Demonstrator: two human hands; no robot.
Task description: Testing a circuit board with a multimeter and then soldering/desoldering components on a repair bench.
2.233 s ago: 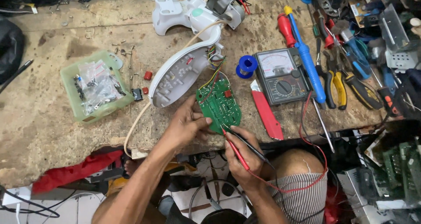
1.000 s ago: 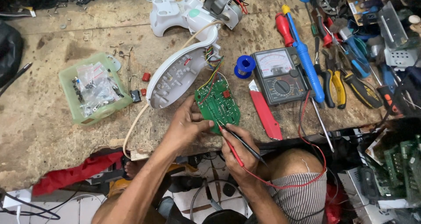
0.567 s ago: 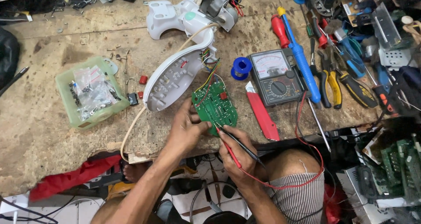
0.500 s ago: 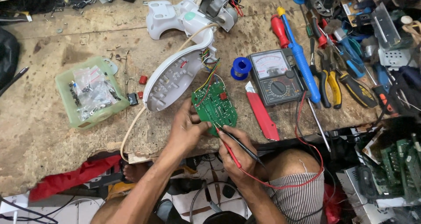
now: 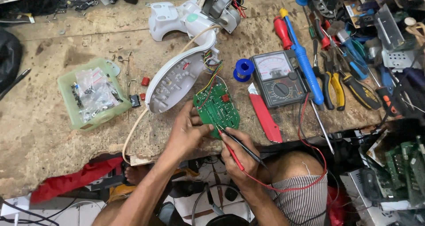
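A green circuit board (image 5: 218,108) lies near the bench's front edge, joined by coloured wires to a white oval plastic housing (image 5: 175,79). My left hand (image 5: 185,132) grips the board's lower left edge and steadies it. My right hand (image 5: 239,157) holds a red and a black test probe (image 5: 234,146) together, their tips touching the board's lower edge. Red and black leads run from the probes to a dark analogue multimeter (image 5: 280,78) to the right of the board.
A green tray (image 5: 92,94) of bagged small parts sits at left. A red utility knife (image 5: 264,116), a blue solder spool (image 5: 244,69), screwdrivers and pliers (image 5: 333,80) crowd the right side. A white appliance body (image 5: 188,18) lies at the back. My knee is below the bench.
My right hand has moved the probes up from below the board until their tips touch its lower edge. My left hand has stayed on the board.
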